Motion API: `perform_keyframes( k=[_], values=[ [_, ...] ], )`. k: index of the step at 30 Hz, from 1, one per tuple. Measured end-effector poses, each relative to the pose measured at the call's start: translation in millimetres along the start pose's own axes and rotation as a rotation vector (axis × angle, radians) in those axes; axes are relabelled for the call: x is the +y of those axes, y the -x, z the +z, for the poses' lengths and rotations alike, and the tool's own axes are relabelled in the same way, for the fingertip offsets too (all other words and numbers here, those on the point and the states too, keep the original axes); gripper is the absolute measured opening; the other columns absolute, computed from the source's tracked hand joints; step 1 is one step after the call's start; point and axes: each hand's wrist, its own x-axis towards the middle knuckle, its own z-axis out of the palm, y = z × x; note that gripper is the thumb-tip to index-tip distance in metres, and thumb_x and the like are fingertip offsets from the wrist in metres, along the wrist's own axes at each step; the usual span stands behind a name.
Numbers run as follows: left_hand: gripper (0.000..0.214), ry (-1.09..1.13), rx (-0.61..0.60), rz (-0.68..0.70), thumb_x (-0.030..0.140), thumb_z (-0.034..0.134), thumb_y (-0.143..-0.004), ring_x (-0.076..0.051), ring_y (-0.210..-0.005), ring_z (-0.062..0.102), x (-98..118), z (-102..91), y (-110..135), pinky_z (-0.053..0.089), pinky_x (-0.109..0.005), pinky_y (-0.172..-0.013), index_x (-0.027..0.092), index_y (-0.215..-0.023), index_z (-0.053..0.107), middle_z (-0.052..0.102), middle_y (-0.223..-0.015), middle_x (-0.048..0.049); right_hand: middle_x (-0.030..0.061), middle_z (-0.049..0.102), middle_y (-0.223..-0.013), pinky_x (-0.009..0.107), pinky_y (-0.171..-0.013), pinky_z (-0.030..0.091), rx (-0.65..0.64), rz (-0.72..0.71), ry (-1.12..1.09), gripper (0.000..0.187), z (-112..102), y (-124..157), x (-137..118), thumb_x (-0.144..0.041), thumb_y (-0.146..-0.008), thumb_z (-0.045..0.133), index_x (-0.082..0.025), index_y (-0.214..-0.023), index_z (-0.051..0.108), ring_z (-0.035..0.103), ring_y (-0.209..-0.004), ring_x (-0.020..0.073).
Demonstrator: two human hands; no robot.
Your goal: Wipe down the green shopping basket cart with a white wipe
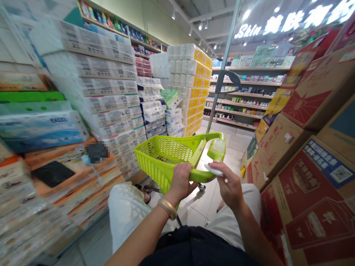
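A bright green plastic shopping cart (162,173) with perforated basket walls stands in front of my knees. My left hand (181,181), with a gold bangle at the wrist, is closed round the near end of its rim. Held in my right hand (229,181) is a folded white wipe (213,169), pressed against the cart's curved handle (203,174). The thumb and fingers of that hand pinch the wipe. A wheel (201,187) shows under the handle.
Stacked tissue packs (108,88) line the left, with a black flat object (52,173) lying on orange packs. Cardboard cartons (307,177) rise close on the right. A metal pole (222,74) stands behind the cart; stocked shelves (246,98) are farther back. Tiled floor (235,138) runs between.
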Motion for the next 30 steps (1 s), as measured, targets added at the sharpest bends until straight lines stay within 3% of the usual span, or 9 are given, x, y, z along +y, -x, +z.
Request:
perform_keyframes(
  k=[2,4,6,11,17,19,23,25,30],
  values=[
    [0.022,0.011,0.008,0.003,0.027,0.061,-0.071,-0.026,-0.093,0.055,-0.2,-0.1,0.6,0.041,-0.041,-0.087,0.021,-0.091,0.056,0.061,-0.09,-0.006,0.0054,0.074,-0.11,0.049,-0.108,0.044,-0.163,-0.121,-0.01,0.031,5.9,3.9,-16.2,-0.015,-0.09,0.049,-0.027,-0.112,0.067,0.065,-0.114,0.0226],
    [0.021,0.018,0.008,0.002,0.029,0.06,-0.073,-0.026,-0.093,0.055,0.0,-1.0,1.1,0.042,-0.041,-0.087,0.021,-0.092,0.056,0.061,-0.09,-0.0059,0.0043,0.074,-0.109,0.049,-0.108,0.043,-0.247,-0.196,-0.011,0.033,7.8,4.1,-21.9,-0.012,-0.089,0.047,-0.027,-0.112,0.067,0.066,-0.111,0.0215],
    [0.022,0.01,0.005,-0.001,0.028,0.061,-0.071,-0.026,-0.093,0.055,0.3,-2.0,1.4,0.042,-0.041,-0.087,0.022,-0.092,0.056,0.061,-0.09,-0.006,0.0042,0.074,-0.108,0.048,-0.109,0.042,-0.207,-0.181,0.017,0.031,3.9,0.5,-13.7,-0.013,-0.09,0.048,-0.027,-0.11,0.067,0.066,-0.111,0.0213],
    [0.027,-0.01,0.009,0.01,0.026,0.064,-0.066,-0.027,-0.093,0.055,1.2,-2.2,1.2,0.042,-0.041,-0.087,0.021,-0.092,0.056,0.061,-0.092,-0.0064,0.0065,0.074,-0.106,0.051,-0.109,0.041,0.077,0.002,0.085,0.023,-7.0,-6.0,10.3,-0.019,-0.092,0.05,-0.025,-0.105,0.067,0.067,-0.108,0.0229],
    [0.023,-0.004,0.047,0.04,0.026,0.061,-0.071,-0.025,-0.092,0.055,0.7,-1.8,2.4,0.043,-0.041,-0.086,0.02,-0.093,0.056,0.061,-0.09,-0.0057,0.0034,0.074,-0.108,0.048,-0.109,0.04,-0.207,-0.194,0.026,0.028,9.3,1.8,-20.4,-0.014,-0.09,0.048,-0.027,-0.107,0.067,0.065,-0.112,0.0213],
    [0.024,-0.009,0.052,0.045,0.025,0.062,-0.07,-0.026,-0.091,0.055,-0.4,-1.3,2.7,0.043,-0.041,-0.086,0.02,-0.092,0.056,0.061,-0.089,-0.0057,0.003,0.074,-0.108,0.048,-0.11,0.038,-0.18,-0.178,0.034,0.028,8.8,-0.5,-13.9,-0.014,-0.09,0.05,-0.027,-0.106,0.067,0.065,-0.111,0.0213],
    [0.026,-0.019,0.048,0.048,0.023,0.063,-0.066,-0.026,-0.092,0.055,-1.6,0.0,2.6,0.043,-0.041,-0.086,0.02,-0.091,0.056,0.061,-0.091,-0.0063,0.0046,0.075,-0.104,0.051,-0.11,0.038,0.08,0.013,0.01,0.022,1.2,-5.3,13.0,-0.017,-0.09,0.051,-0.026,-0.101,0.068,0.065,-0.111,0.0241],
    [0.026,-0.018,0.046,0.043,0.023,0.063,-0.066,-0.026,-0.091,0.055,-0.9,-0.3,2.5,0.043,-0.041,-0.086,0.02,-0.091,0.056,0.061,-0.091,-0.0063,0.005,0.074,-0.104,0.051,-0.109,0.039,0.137,0.061,-0.03,0.021,2.2,-2.7,12.6,-0.018,-0.09,0.051,-0.025,-0.099,0.068,0.064,-0.113,0.0247],
    [0.025,-0.003,0.04,0.031,0.024,0.061,-0.068,-0.026,-0.091,0.055,1.8,-4.2,3.1,0.042,-0.041,-0.087,0.021,-0.092,0.056,0.061,-0.09,-0.0057,0.0029,0.075,-0.104,0.049,-0.11,0.037,-0.099,-0.149,-0.02,0.023,13.8,5.9,-13.7,-0.015,-0.09,0.051,-0.027,-0.098,0.068,0.064,-0.111,0.0229]
  ],
)
